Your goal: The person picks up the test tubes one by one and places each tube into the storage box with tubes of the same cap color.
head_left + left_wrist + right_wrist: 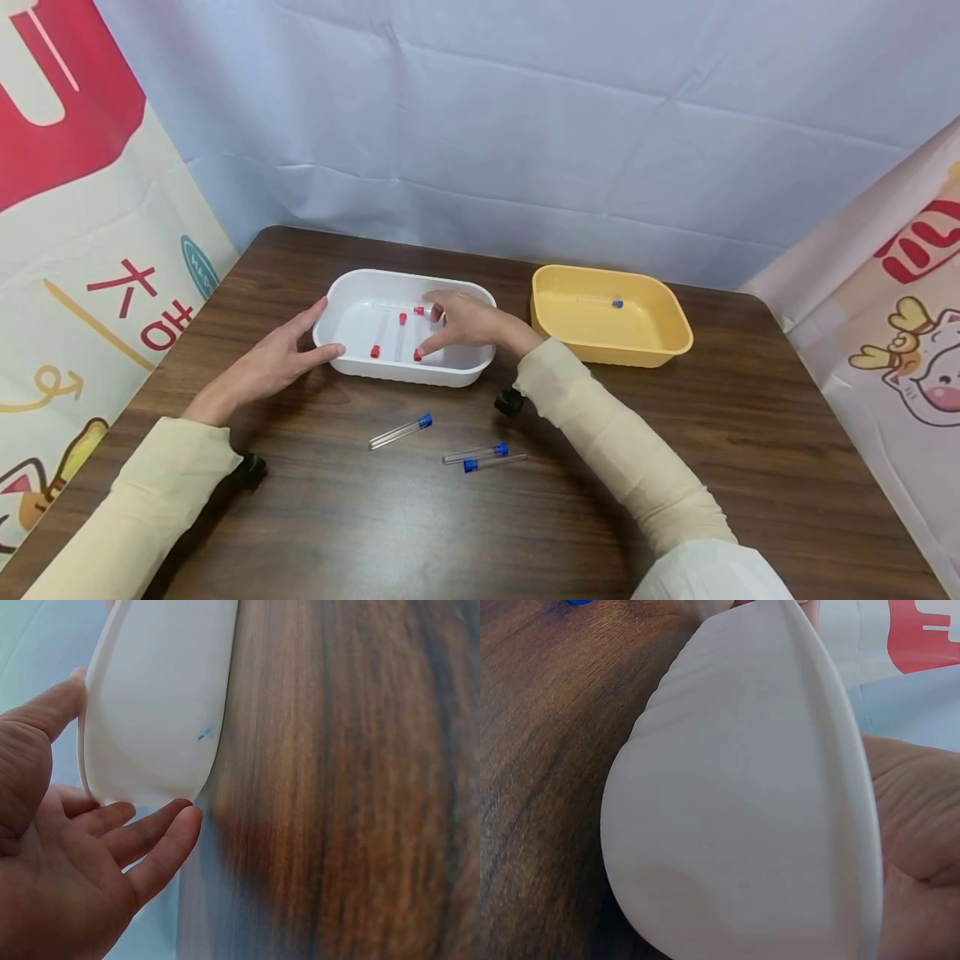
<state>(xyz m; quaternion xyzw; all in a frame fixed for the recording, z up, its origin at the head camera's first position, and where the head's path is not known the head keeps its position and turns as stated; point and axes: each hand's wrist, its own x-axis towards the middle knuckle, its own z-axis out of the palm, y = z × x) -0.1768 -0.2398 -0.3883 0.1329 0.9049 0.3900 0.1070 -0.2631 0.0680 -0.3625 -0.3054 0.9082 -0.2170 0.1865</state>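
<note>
A white tray (352,364) holds several clear test tubes with red caps. My left hand (273,354) is at its left end, thumb at the front rim and fingers spread against the outer wall. In the left wrist view, those fingers (161,855) look nearly straight on the white wall. My right hand (468,321) reaches over the right side into the tray, thumb and fingers parted. Its thumb tip is right at a red-capped test tube (417,355), its fingers near another red cap (418,310). In the right wrist view, the tray wall hides most of the right hand (915,832).
A yellow tray (611,354) stands to the right with a blue-capped test tube (617,303) inside. On the brown table (337,517), in front of the white tray, lie blue-capped test tubes (401,432), two of them close together near my right forearm. A pale curtain (525,125) hangs behind.
</note>
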